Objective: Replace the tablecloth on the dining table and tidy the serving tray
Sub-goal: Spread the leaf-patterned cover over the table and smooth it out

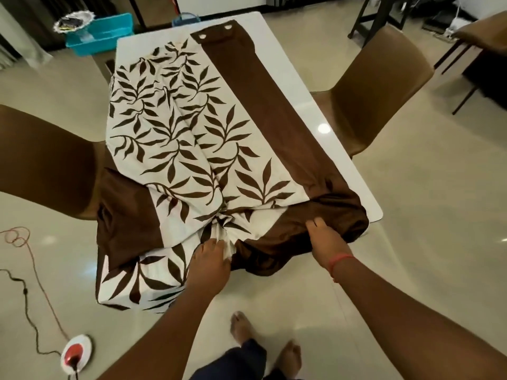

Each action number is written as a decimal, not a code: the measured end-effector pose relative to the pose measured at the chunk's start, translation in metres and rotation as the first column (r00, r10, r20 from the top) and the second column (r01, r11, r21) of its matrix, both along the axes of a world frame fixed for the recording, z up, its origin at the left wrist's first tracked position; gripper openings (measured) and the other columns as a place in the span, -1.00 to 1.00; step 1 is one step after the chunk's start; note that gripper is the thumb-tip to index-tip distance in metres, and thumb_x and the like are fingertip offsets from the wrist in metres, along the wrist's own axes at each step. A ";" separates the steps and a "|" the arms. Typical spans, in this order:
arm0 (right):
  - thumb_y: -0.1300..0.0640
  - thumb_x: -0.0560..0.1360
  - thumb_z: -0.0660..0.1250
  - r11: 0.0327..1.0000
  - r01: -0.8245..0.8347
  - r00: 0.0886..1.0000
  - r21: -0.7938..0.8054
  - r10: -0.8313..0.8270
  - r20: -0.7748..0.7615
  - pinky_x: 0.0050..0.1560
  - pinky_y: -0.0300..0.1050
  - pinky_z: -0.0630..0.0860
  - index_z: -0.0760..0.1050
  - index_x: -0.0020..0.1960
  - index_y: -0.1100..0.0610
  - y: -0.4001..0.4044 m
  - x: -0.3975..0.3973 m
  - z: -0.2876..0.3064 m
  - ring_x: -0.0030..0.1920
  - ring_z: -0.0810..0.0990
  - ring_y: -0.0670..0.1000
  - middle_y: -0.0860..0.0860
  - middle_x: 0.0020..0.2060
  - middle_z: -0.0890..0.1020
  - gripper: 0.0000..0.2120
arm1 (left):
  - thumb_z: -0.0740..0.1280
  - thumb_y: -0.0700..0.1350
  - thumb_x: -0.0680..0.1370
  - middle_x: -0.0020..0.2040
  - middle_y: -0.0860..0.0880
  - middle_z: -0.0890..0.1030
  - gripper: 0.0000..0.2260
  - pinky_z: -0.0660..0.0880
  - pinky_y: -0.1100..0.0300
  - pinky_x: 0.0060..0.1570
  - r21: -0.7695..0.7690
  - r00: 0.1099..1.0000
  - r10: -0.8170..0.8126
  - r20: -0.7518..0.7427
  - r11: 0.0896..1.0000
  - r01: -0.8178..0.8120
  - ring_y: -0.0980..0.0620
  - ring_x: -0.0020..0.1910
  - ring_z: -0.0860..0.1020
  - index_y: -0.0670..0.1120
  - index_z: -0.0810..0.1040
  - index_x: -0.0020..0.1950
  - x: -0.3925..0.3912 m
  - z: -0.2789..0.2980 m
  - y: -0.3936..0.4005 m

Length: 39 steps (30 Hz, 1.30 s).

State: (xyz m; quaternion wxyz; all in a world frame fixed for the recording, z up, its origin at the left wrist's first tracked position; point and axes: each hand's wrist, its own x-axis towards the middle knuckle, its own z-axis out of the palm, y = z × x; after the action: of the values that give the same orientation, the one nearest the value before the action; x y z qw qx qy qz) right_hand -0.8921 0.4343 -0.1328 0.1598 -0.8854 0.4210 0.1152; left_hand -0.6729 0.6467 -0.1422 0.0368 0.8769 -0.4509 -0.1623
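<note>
Pale tiled floor (425,242) all round, w/ a white glossy surface (323,111) in the middle of the head view, long axis running away from the camera.

Cloth (192,138) lies along the surface, covering the left and near parts; right strip and far end of the surface are bare. Cream ground w/ dark brown leaf sprays, plus a plain brown band down its right side. Two metal eyelets show at the band's far end. Near end is bunched and creased; a cream-and-leaf part hangs over the near-left corner, a brown part over the left edge.

Left hand (211,259) is clenched on a gathered pinch of cream fabric at the near edge. Right hand (326,237) grips the brown band near the near-right corner, fingers tucked into the folds so fingertips mostly hidden. Red thread on the right wrist.

Brown chair (384,86) stands right of the surface, another chair (46,160) at left, partly cut off by fisheye. Teal tub (107,34) on the floor far left, w/ a frilly item beside it, contents hard to make out. Small red-and-white device (75,352) w/ cords lies on the floor near left. Bare feet at bottom edge.
</note>
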 end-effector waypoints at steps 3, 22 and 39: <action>0.25 0.53 0.26 0.999 -0.050 0.998 -0.010 0.050 -0.045 0.10 0.00 0.56 0.35 0.31 0.11 0.003 -0.014 -0.003 0.05 0.61 0.15 0.12 0.18 0.52 -0.64 | 0.35 -0.11 0.50 0.18 -0.13 0.53 -0.65 0.51 -0.02 0.14 -0.151 0.996 0.010 0.088 0.989 0.004 -0.14 0.14 0.50 -0.11 0.52 0.28 0.021 0.010 -0.015; 0.15 0.60 0.19 0.992 0.121 0.989 0.026 -0.123 0.087 0.29 0.02 0.45 0.39 0.40 0.10 -0.092 0.016 0.036 0.35 0.44 0.13 0.07 0.39 0.42 -0.63 | 0.22 0.11 0.55 0.19 -0.14 0.55 -0.61 0.41 -0.10 0.24 -0.148 0.974 -0.149 0.171 0.973 0.175 -0.16 0.19 0.49 -0.10 0.52 0.25 0.059 0.014 -0.188; -0.27 0.64 -0.16 0.939 -0.327 0.909 0.104 0.343 -0.237 0.53 0.14 0.05 0.02 0.61 0.12 -0.335 -0.012 -0.016 0.55 0.15 0.22 0.20 0.50 0.33 -0.32 | 0.11 0.36 0.51 0.62 -0.16 -0.11 -0.28 -0.08 -0.37 0.45 0.191 0.998 0.048 0.042 0.980 -0.055 -0.34 0.55 -0.17 0.16 -0.05 0.59 -0.039 -0.015 -0.420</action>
State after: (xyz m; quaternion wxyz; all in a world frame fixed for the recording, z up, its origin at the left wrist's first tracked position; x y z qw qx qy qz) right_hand -0.9044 0.0992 -0.1487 0.1105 -0.9172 0.2760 0.2651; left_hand -0.7118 0.2265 -0.1574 -0.0523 0.8905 -0.4111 -0.1878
